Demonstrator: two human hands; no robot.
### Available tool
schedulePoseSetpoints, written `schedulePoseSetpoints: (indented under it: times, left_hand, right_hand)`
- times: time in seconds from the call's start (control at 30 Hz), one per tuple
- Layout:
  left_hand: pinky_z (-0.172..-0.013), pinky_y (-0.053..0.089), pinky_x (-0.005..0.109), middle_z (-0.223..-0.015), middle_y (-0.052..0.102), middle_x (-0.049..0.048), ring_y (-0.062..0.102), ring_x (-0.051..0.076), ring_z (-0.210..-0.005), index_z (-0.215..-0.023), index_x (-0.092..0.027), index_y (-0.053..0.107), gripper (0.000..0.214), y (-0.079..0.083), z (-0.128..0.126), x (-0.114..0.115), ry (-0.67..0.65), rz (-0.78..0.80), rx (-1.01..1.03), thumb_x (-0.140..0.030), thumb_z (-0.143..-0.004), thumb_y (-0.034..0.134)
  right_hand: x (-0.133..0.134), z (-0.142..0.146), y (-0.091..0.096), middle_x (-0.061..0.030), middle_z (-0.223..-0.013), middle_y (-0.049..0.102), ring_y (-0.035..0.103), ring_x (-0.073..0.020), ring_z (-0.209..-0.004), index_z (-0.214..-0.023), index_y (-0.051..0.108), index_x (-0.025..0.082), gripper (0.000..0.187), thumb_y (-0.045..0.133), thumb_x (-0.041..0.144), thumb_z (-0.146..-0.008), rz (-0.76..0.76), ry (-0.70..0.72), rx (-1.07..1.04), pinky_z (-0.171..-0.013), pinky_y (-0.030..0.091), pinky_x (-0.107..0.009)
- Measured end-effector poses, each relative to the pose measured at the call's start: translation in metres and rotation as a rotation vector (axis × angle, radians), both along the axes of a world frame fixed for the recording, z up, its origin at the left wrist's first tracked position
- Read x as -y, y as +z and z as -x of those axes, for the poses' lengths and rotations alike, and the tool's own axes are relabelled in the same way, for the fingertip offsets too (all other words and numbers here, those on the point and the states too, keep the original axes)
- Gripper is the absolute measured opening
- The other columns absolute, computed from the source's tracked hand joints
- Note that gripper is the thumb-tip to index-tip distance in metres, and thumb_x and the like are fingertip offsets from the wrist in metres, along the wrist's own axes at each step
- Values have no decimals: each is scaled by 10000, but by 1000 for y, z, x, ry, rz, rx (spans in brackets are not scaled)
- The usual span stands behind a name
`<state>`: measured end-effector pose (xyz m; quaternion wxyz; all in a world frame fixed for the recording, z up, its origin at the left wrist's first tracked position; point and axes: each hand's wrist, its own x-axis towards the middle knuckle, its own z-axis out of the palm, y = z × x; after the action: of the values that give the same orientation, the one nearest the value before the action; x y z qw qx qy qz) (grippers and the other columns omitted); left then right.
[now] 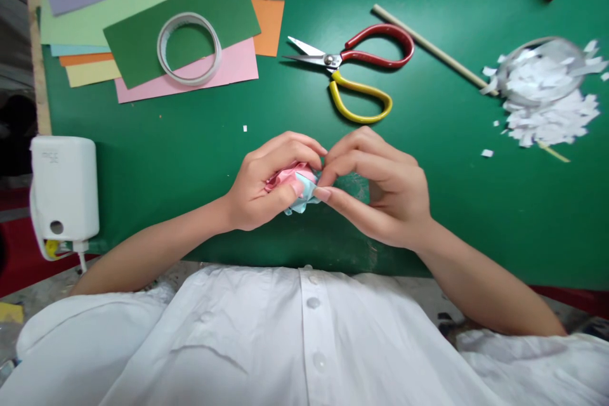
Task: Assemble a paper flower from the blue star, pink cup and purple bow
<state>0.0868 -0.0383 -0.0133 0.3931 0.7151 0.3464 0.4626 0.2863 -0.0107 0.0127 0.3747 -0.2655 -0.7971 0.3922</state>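
- Pink and pale-blue paper, gathered into a small crumpled piece (306, 186), sits between two bare hands near the middle of the near edge of a green bench (190, 133).
- Left hand (266, 181): curled around the paper piece, thumb pressed on its face, fingers over its far side.
- Right hand (387, 187): thumb and forefinger appear to pinch the blue part's right-hand edge; the other fingers bend inward.
- Step in hand, by my judgement: shaping the paper by fingertip, one hand steadying while the other works the edge. Any further pinch calls for a light, exact touch, since the paper looks thin and easily creased.
- Far from the near edge, past the hands: metal scissors (332, 61), blades spread, with one smooth red loop handle and one yellow.
- Towards the far left corner: flat, overlapping coloured sheets (269, 25), straight-edged, with a round tape roll (193, 81) lying on them.
- Along the left edge: a white, rounded power bank (66, 184) with a cable.
- Towards the right edge: a slim pale stick (435, 51) slanting to a round grey dish (578, 65), heaped and ringed with ragged white paper scraps (552, 117).
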Motion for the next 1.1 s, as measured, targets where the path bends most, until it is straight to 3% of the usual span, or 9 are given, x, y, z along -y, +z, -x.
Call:
schedulePoseSetpoints:
  times: [0.27,0.87,1.1]
  left_hand:
    - [-850,548,369,-1010,690,108,667,227,-1031,-1009,-172,638,208,-2,-1,1,27,-69,-62,-323,-934,517]
    - [-832,545,388,-1069,655,101,639,225,-1022,-1134,-208,554,239,-7,-7,2,109,-241,-166,-309,-923,505]
    - [-913,552,403,-1082,658,101,638,227,-1073,-1132,-218,580,225,-6,-8,4,115,-122,-47,-331,-949,514]
  right_hand:
    - [6,2,1,-34,-900,609,581,-165,-843,-824,658,208,81,728,233,-855,88,-82,83,-783,468,-371]
    - [9,9,-11,-49,-965,575,584,-200,-928,-860,605,235,127,721,287,-860,27,-207,77,-829,505,-406]
    - [9,11,-20,-41,-961,616,593,-207,-939,-1033,571,256,197,643,401,-921,57,-273,-68,-804,513,-391]
